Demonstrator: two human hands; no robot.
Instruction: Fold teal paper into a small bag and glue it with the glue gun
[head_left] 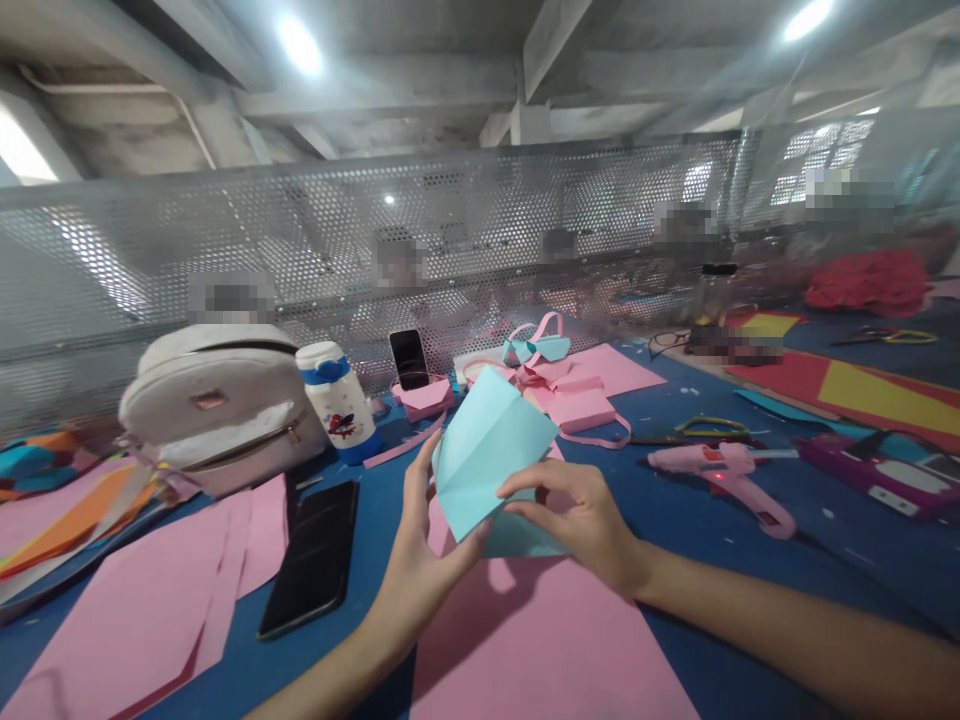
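Note:
A light blue sheet of paper point(491, 450) with creases across it is held up in front of me, tilted. My left hand point(431, 530) grips its left side and lower corner, thumb in front and fingers behind. With thumb and forefinger, my right hand point(581, 510) pinches a lower right edge of the same paper. Part of the blue paper hangs below, close to a pink sheet point(547, 640) on the table; whether they touch I cannot tell.
Behind lie pink paper pieces with strips point(577, 400). A pink glue gun point(720, 475), scissors point(712, 430) and a purple stapler-like object point(870, 475) are at right. At left are a black phone point(311, 560), pink sheets point(150, 610), a bottle point(337, 400) and a white backpack point(225, 400).

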